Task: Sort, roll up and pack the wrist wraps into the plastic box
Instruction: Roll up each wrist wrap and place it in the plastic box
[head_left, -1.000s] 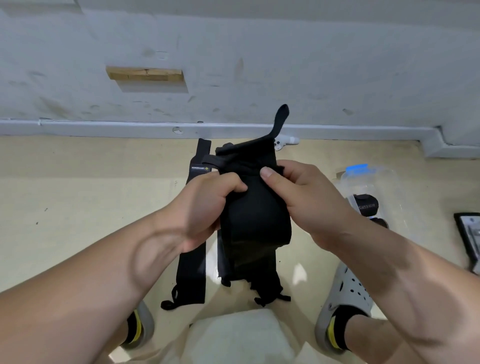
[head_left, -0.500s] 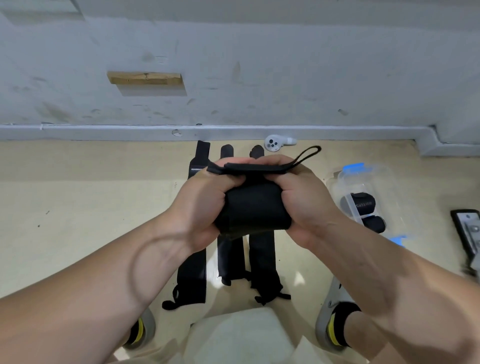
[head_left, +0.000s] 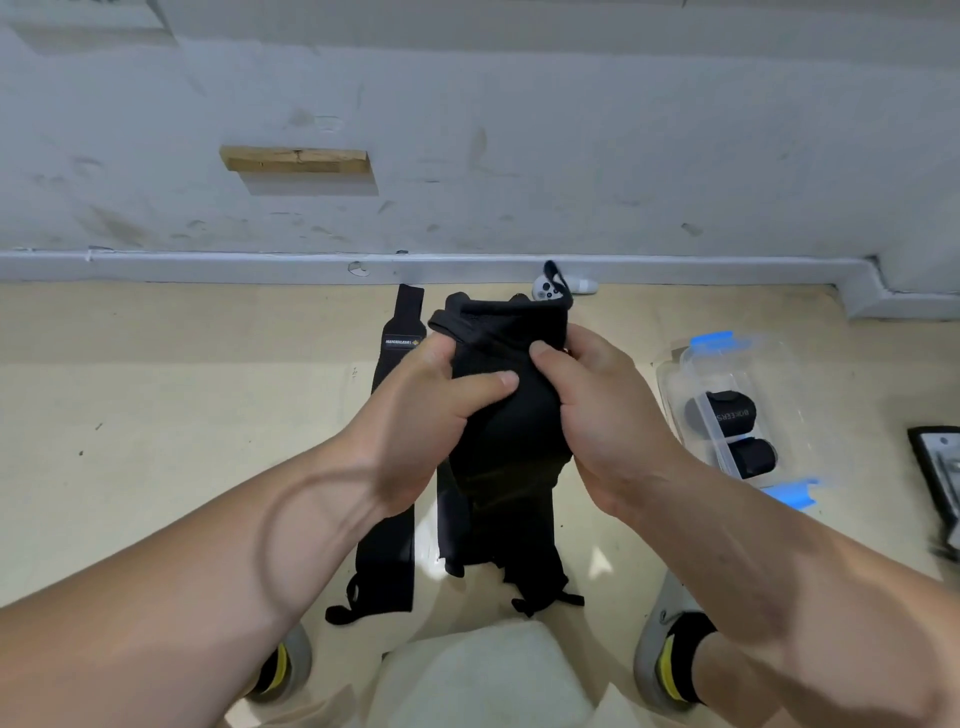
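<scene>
Wrap first: a black wrist wrap (head_left: 511, 421) is held up in the middle of the view, above the floor (head_left: 156, 415). It is partly wound into a fat bundle, with its thumb loop (head_left: 560, 280) poking up at the far end. The left hand (head_left: 426, 415) and right hand (head_left: 613, 415) are close together and clamp it from either side, thumbs pressed on the near face and fingers curled round behind. How tight the roll is I cannot tell, since the hands cover its edges.

Under the bundle three more wraps lie flat on the floor, side by side, running near to far. The labelled wrap (head_left: 400, 338) is on the left, then the middle wrap (head_left: 454, 540) and the right-hand wrap (head_left: 535, 566), both partly hidden by the hands.

Well to the right sits the clear plastic box (head_left: 779, 374), open at the top, with a blue clip (head_left: 711, 340) at its far end. Inside are a far roll (head_left: 724, 413) and a near roll (head_left: 750, 457), just beside each other.

By my count two wraps are packed, one is mid-roll and three remain untouched, so the job looks under halfway done. This roll needs finishing and placing beside the other two.

A white controller (head_left: 545, 291) lies by the far skirting, and a dark flat object (head_left: 937, 467) is cut off at the right edge.
</scene>
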